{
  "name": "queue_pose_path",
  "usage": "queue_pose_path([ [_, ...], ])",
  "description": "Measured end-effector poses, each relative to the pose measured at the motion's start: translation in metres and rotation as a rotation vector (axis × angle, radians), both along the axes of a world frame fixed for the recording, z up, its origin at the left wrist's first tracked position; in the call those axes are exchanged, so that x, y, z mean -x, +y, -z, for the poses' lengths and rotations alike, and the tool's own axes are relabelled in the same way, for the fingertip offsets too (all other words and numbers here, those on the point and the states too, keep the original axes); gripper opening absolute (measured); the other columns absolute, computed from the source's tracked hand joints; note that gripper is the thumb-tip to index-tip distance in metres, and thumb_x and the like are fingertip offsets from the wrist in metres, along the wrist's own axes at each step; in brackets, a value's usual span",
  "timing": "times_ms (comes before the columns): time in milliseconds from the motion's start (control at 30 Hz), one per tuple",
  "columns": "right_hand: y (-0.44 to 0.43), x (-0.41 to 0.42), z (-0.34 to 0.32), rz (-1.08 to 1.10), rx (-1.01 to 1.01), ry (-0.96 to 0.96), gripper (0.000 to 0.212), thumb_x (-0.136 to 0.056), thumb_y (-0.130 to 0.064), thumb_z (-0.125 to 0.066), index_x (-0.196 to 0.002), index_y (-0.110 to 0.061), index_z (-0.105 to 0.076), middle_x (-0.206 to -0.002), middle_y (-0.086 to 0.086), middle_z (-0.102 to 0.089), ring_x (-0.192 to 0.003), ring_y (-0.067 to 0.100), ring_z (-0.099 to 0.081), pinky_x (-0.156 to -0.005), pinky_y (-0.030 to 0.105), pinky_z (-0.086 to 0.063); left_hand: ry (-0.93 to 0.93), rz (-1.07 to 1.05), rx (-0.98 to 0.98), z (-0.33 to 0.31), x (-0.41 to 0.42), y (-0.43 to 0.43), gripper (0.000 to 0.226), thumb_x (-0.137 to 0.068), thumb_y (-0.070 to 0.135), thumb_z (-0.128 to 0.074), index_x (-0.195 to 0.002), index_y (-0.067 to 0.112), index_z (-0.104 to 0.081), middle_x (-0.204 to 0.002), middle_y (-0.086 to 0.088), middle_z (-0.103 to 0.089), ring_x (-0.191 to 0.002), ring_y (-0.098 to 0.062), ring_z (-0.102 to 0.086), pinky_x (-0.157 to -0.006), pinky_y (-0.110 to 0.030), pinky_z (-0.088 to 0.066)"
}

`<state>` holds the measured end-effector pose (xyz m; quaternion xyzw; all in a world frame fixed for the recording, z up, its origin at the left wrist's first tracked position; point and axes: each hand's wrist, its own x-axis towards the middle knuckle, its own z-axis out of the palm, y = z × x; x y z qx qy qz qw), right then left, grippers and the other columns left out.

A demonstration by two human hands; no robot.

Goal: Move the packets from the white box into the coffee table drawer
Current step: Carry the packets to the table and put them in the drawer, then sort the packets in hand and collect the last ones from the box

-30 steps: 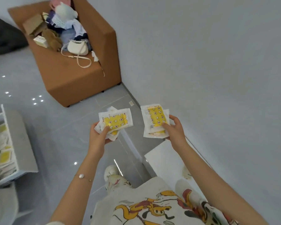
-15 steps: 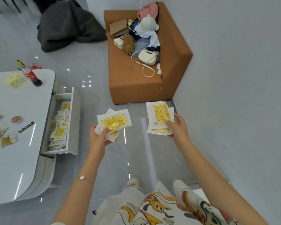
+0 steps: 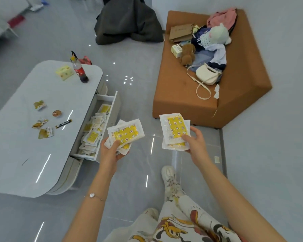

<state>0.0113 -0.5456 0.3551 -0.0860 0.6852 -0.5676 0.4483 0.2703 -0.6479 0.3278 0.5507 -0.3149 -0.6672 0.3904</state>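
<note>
A glossy grey tiled floor (image 3: 138, 70) is filling most of the frame, with a white rounded worktop (image 3: 42, 95) lying at the left and an orange sofa (image 3: 182, 95) sitting at the upper right. The worktop's drawer (image 3: 116, 105) is standing pulled open at centre left, and a heap of yellow-and-white drawer packets (image 3: 93, 135) is lying inside it. Both arms are reaching forward in the lower middle of the frame. The left hand (image 3: 110, 152) is grasping a fanned bundle of packets (image 3: 126, 132), its thumb pressing on the top one and its fingers curling underneath; the bundle is showing just right of the drawer's front panel. The right hand (image 3: 194, 144) is grasping a second stack of packets (image 3: 175, 130), its thumb lying on the printed face, further right and apart from the drawer. A cola bottle (image 3: 79, 70), a small yellow box (image 3: 65, 72) and scattered wrappers (image 3: 42, 126) are sitting on the worktop. A white handbag (image 3: 206, 75) and piled clothes are lying on the sofa, and a dark cloth heap (image 3: 128, 23) is slumping at top centre.
</note>
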Motion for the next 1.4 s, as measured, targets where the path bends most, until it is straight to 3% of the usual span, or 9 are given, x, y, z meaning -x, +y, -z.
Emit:
queue_pose_path([
  [100,-0.045,0.022,0.005,-0.064,0.01,-0.004,0.041,-0.089,-0.005,-0.062,-0.122,-0.024,-0.047,-0.097,0.0,-0.069,-0.083,0.021,-0.07,-0.069,0.038,-0.057,0.0,-0.082,-0.022,0.007,0.01,-0.032,0.047,-0.091,0.007,-0.06,-0.135,0.014,-0.044,-0.123,-0.009,-0.062,-0.103,-0.03,-0.065,-0.067,-0.041,-0.059],
  [267,-0.126,0.067,0.005,-0.22,0.039,0.02,0.041,-0.088,-0.004,-0.063,-0.124,-0.021,-0.051,-0.111,0.007,-0.068,-0.094,0.026,-0.069,-0.075,0.041,-0.057,0.028,-0.242,-0.036,0.01,0.038,-0.083,0.047,-0.091,0.009,-0.061,-0.135,0.016,-0.045,-0.128,-0.011,-0.06,-0.106,-0.032,-0.064,-0.07,-0.043,-0.058],
  [400,-0.187,0.094,-0.004,-0.33,0.038,0.01,0.041,-0.088,-0.003,-0.063,-0.124,-0.019,-0.051,-0.107,0.007,-0.07,-0.092,0.026,-0.07,-0.075,0.041,-0.057,0.06,-0.406,-0.081,0.004,0.064,-0.112,0.04,-0.093,0.007,-0.057,-0.129,0.019,-0.043,-0.122,-0.007,-0.061,-0.098,-0.026,-0.065,-0.068,-0.04,-0.057],
  [600,-0.268,0.108,-0.011,-0.516,0.042,0.022,0.041,-0.087,-0.002,-0.063,-0.124,-0.016,-0.051,-0.107,0.006,-0.07,-0.089,0.025,-0.071,-0.069,0.037,-0.057,0.064,-0.537,-0.096,0.003,0.082,-0.144,0.045,-0.093,0.007,-0.057,-0.135,0.015,-0.043,-0.125,-0.01,-0.06,-0.102,-0.029,-0.064,-0.063,-0.037,-0.057],
  [867,-0.374,0.071,-0.003,-0.681,0.014,-0.032,0.042,-0.087,-0.003,-0.064,-0.125,-0.017,-0.049,-0.105,0.011,-0.07,-0.084,0.028,-0.07,-0.064,0.035,-0.055,0.065,-0.658,-0.054,0.007,0.057,-0.195,0.035,-0.094,0.006,-0.054,-0.129,0.008,-0.048,-0.121,-0.018,-0.062,-0.098,-0.032,-0.064,-0.061,-0.036,-0.058],
  [967,-0.421,0.044,-0.003,-0.763,0.0,-0.04,0.04,-0.088,-0.004,-0.063,-0.122,-0.021,-0.048,-0.103,0.011,-0.07,-0.08,0.025,-0.07,-0.056,0.03,-0.055,0.081,-0.72,-0.041,0.008,0.041,-0.231,0.026,-0.095,0.004,-0.052,-0.12,0.012,-0.049,-0.113,-0.013,-0.063,-0.095,-0.03,-0.064,-0.062,-0.036,-0.059],
  [1400,-0.596,-0.031,0.008,-0.927,-0.078,0.028,0.04,-0.089,-0.004,-0.063,-0.121,-0.023,-0.047,-0.101,0.007,-0.07,-0.078,0.019,-0.071,-0.055,0.029,-0.058,0.162,-0.921,-0.161,0.039,-0.012,-0.365,0.028,-0.095,0.004,-0.052,-0.12,0.013,-0.044,-0.111,-0.011,-0.06,-0.091,-0.025,-0.063,-0.068,-0.038,-0.055],
])
